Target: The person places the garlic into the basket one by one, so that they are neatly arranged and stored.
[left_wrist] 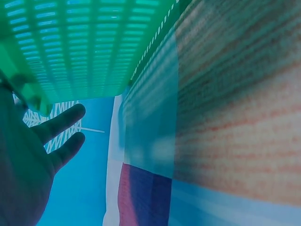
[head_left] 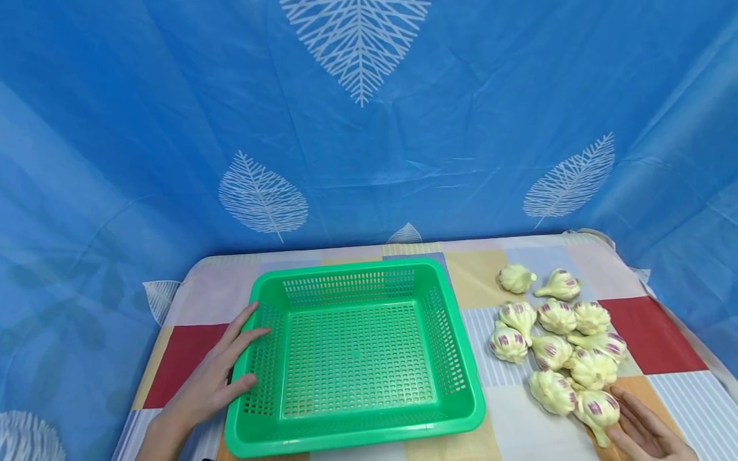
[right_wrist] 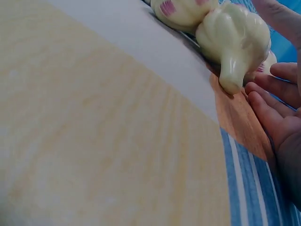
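At lower right, a garlic bulb [head_left: 598,408], stem pointing toward the bottom edge, is lying left of the nearer right hand [head_left: 650,430], whose relaxed fingers are gripping nothing.

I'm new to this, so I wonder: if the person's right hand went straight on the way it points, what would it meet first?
The right hand would likely meet the nearest garlic bulb; its fingertips look right beside it, though whether they already touch is unclear.
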`<action>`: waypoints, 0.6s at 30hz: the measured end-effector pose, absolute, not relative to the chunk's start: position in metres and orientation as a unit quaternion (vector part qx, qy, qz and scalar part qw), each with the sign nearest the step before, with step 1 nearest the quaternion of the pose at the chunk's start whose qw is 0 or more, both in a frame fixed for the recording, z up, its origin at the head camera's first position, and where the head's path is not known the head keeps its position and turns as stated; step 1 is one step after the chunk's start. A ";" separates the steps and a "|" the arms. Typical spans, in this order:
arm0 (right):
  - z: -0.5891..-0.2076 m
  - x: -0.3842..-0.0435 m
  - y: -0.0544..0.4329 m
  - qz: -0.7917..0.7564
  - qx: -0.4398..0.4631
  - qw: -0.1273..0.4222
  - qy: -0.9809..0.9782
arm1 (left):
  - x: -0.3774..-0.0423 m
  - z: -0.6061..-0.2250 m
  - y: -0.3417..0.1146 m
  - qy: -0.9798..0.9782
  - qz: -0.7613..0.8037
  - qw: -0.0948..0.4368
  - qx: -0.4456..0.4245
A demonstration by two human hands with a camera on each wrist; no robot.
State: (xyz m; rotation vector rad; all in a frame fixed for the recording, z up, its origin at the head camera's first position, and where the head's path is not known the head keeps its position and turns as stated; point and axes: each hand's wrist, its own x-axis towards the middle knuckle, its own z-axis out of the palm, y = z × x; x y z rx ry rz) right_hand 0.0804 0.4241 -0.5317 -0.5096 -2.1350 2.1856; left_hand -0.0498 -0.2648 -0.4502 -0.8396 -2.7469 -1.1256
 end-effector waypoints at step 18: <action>-0.514 0.071 0.387 0.748 -0.120 0.097 -0.645 | -0.051 -0.451 -0.266 -0.893 -0.354 0.040 -0.276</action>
